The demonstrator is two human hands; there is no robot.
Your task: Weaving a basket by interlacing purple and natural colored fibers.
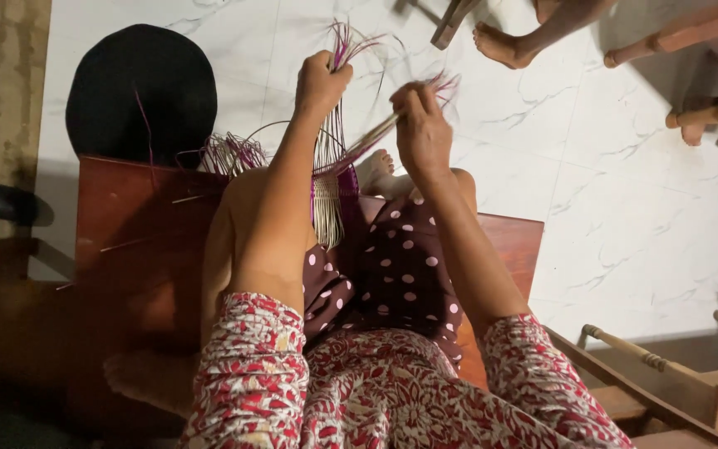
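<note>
Purple and pale straw strands are being worked into a small woven piece that is standing upright between the person's knees, just above a maroon polka-dot skirt. The left hand is pinching the upper ends of several strands in a closed fist, with purple tips fanning out above the knuckles. The right hand is closing finger and thumb on a single pale strand and is drawing it slantwise toward the weave; neither grip is showing any slack.

Doing this step well appears to call for the left hand holding the uprights taut and evenly spaced while the right is guiding the loose strand flat and tight against the finished rows, so that no gap is opening near the purple band. Pulling too hard would probably be buckling the thin uprights.

Loose strands are lying in a bundle just beyond the left knee, on the edge of the reddish wooden platform where the person is sitting. Farther out, a black round object is resting on the white marbled floor. Another person's bare foot is showing near the top edge, well apart from the work, beside wooden furniture legs.
</note>
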